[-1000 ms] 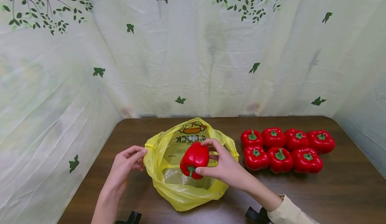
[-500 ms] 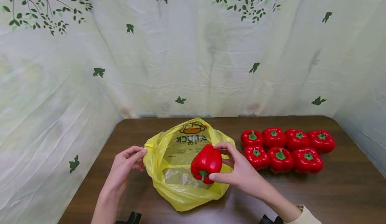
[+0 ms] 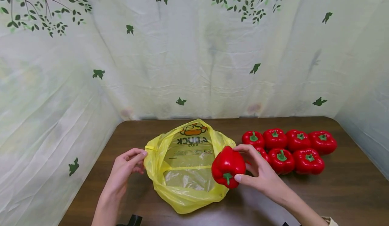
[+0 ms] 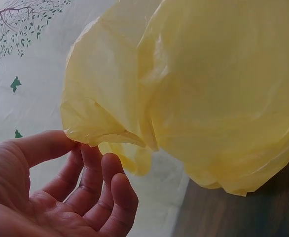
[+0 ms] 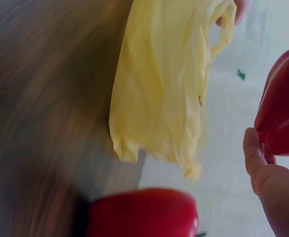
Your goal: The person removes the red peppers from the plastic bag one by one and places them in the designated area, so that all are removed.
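Observation:
A yellow plastic bag (image 3: 164, 182) stands on the table with its mouth wide, printed with a duck picture; no pepper shows inside. At its left rim, my left hand (image 3: 126, 168) pinches the edge between thumb and fingers. The left wrist view shows the thumb and index finger on the bag's edge (image 4: 102, 113), the other fingers loosely bent. My right hand (image 3: 258, 168) grips a red bell pepper (image 3: 226, 165) by its side, stem toward me, above the bag's right rim. In the right wrist view that held pepper (image 5: 285, 106) is cut off by the frame edge.
Several red bell peppers (image 3: 301, 138) stand in two rows on the brown table (image 3: 343, 185), right of the bag. The held pepper and right hand partly cover the nearest one. A pale cloth backdrop (image 3: 194, 67) with leaf prints rises behind the table.
My right hand has moved right with the bell pepper, from over the bag's mouth to its right rim. The left hand and the bag have stayed in place.

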`<state>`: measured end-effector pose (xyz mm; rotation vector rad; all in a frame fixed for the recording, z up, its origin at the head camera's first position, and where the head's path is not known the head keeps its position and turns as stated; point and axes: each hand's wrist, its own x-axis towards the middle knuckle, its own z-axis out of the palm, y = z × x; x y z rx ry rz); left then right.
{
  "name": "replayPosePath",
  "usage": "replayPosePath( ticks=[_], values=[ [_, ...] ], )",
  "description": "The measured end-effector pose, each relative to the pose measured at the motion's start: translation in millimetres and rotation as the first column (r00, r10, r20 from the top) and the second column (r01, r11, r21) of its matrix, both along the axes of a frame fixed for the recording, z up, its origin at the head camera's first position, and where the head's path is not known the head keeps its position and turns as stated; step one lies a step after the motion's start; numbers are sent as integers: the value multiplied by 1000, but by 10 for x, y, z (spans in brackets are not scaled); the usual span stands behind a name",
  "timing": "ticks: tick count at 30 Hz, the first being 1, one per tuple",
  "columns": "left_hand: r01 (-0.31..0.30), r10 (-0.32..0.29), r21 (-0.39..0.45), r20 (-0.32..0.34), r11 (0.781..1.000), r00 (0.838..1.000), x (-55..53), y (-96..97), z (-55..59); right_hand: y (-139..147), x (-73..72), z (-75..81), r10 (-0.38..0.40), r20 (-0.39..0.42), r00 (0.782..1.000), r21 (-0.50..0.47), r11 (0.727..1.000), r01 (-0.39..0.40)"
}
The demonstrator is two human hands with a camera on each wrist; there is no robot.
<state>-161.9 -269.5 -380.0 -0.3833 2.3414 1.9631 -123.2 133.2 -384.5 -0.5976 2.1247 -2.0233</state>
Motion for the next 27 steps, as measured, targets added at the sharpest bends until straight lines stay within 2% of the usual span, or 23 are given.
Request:
replayPosePath(
  ticks=[4, 8, 20, 27],
  values=[
    [0, 0, -2, -7, 1000, 1000, 4, -3, 7, 145, 44, 16, -10, -44, 999, -21, 1000, 9],
    [-4, 4, 3, -4, 1000, 1000, 4, -8, 7, 287, 92, 15, -52, -76, 996, 2, 999, 52],
    [-9, 9, 8, 0, 1000, 1000, -5, 2, -6, 704, 278, 12, -185, -9, 983, 119, 976, 185],
    [-13, 13, 5, 4, 1000, 1000, -15, 8, -5, 925, 365, -9, -222, -47, 974, 145, 963, 226]
  ],
)
